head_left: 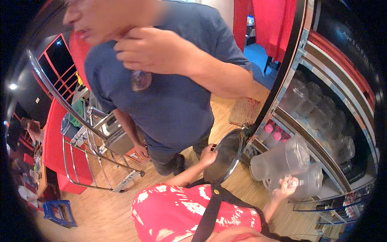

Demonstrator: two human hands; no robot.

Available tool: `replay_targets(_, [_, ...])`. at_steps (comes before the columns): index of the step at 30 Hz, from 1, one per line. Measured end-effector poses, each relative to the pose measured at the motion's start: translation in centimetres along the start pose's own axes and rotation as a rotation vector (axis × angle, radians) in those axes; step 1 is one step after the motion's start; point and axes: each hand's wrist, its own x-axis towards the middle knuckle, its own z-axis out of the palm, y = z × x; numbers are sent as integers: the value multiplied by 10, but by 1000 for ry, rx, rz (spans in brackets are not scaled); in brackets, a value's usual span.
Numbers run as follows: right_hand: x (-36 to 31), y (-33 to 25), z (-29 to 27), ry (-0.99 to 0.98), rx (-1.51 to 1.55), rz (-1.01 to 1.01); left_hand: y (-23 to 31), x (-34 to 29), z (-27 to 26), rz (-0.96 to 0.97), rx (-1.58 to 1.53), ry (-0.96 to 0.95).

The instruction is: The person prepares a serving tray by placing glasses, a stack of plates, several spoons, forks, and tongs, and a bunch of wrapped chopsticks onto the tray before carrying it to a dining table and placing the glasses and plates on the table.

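A: The fingers (pixel 287 183) of the right hand (pixel 284 186) curl around the handle of a clear plastic pitcher (pixel 282 159), lying on its side with its mouth toward the shelf; the grip probably steadies it at the shelf's edge.

B: And the left hand (pixel 207 155)?

A: Its fingers clamp the rim of a round metal lid (pixel 225 156), held on edge and tilted away from the body, perhaps to keep it out of the pitcher's way.

B: How does the pitcher look?

A: Translucent, ribbed, empty. A second pitcher (pixel 308 181) lies just behind it.

B: Further out?

A: The shelf (pixel 322 161) holds rows of clear jars (pixel 322 111) and small pink-capped bottles (pixel 274 135). Another person in a blue shirt (pixel 173 97) stands close, beside a metal rack (pixel 96 157) on the wooden floor (pixel 105 209).
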Motion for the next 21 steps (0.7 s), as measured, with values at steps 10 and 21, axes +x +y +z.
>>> replay_targets(10, [-44,-13,40,-155,-58,146,-40,24,-3,-316,-244,8])
replay_targets(21, [-63,1,79,-565,-155,287,-66,11,-4,-496,-571,187])
